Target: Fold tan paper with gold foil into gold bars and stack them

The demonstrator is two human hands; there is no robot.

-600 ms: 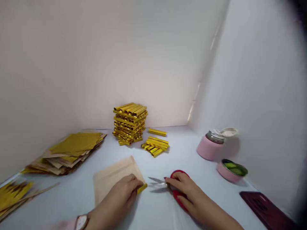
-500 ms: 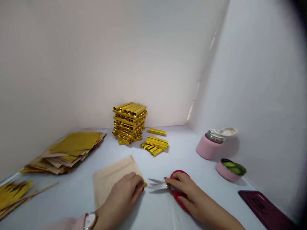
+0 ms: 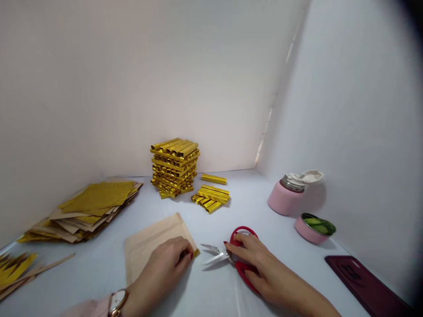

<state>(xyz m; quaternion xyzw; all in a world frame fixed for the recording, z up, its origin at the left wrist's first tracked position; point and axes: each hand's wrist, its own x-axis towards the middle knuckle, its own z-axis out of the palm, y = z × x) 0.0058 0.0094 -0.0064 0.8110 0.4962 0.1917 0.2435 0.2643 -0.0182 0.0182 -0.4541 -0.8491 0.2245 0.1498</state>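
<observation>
A beige sheet of paper (image 3: 148, 246) lies on the table with gold foil peeking out at its right corner. My left hand (image 3: 165, 266) rests over that sheet, its thumb and fingers pinching the corner. In my right hand (image 3: 259, 259) is a pair of scissors (image 3: 226, 254) with red handles. Its blades are spread apart and point left toward the pinched corner, not touching it. The fingers of this hand sit around the handle loops.
Gold paper tubes form a crisscross stack (image 3: 175, 169) at the back, with several loose tubes (image 3: 211, 198) beside it. Gold sheets (image 3: 95, 198) and cut strips (image 3: 16, 268) lie left. At right are a pink flask (image 3: 286, 198), a pink tin (image 3: 312, 231) and a dark red phone (image 3: 360, 277).
The scissor blades have spread slightly wider. My left hand keeps its pinch on the paper. The whole view has shifted a little.
</observation>
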